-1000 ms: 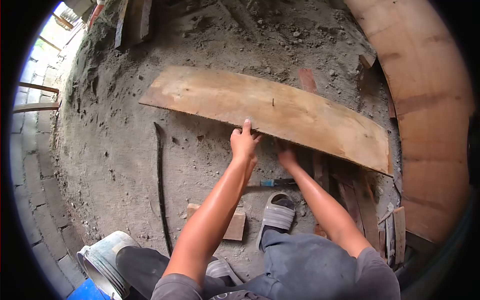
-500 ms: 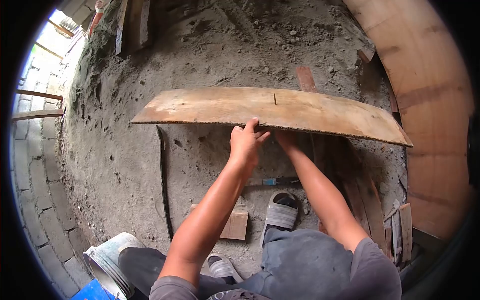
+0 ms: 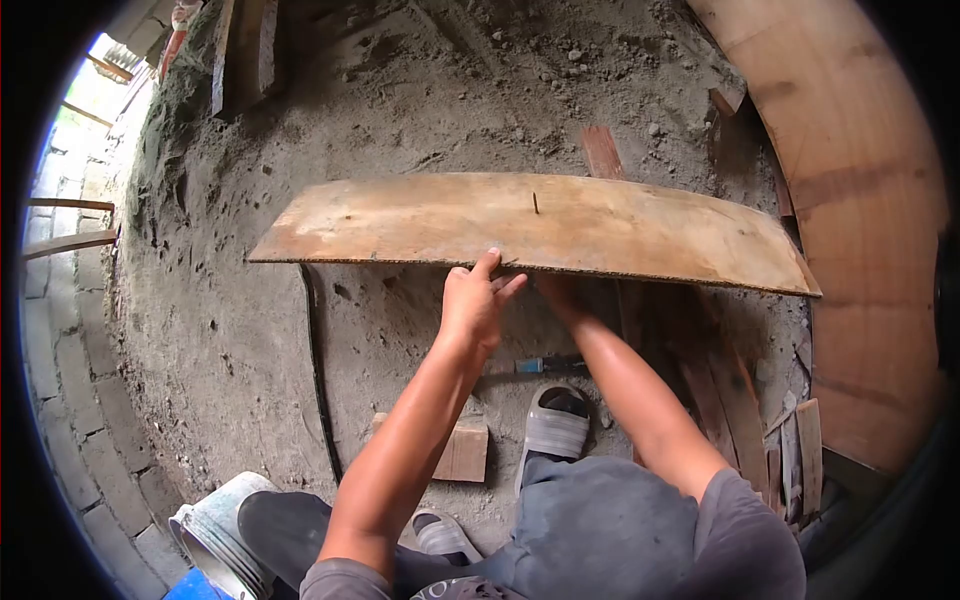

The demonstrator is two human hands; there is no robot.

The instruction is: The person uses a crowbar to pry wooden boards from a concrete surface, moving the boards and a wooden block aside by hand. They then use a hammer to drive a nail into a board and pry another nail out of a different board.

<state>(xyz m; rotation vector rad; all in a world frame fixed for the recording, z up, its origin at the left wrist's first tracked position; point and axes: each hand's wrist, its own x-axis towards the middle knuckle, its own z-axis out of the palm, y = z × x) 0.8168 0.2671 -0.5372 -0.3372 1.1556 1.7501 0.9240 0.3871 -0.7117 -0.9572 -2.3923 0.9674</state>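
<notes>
A long, weathered plywood strip (image 3: 420,215) is held up across the middle of the view, its broad face toward me. One nail (image 3: 535,204) stands out of that face, near the centre. My left hand (image 3: 476,302) grips the strip's near edge, thumb on top and fingers below. Behind that edge, my right hand (image 3: 560,288) reaches under the board; its fingers are hidden, so what they do there does not show.
A big plywood sheet (image 3: 850,200) stands along the right, with wood scraps (image 3: 735,400) beside it. On the dirt floor lie a wood block (image 3: 462,452), a black cable (image 3: 318,380) and a blue-marked tool (image 3: 530,366). A white bucket (image 3: 225,515) stands lower left, near a block wall (image 3: 85,400).
The plywood strip's left end and near edge have come slightly lower and closer to me. My left hand has shifted down and left with it, still gripping the edge.
</notes>
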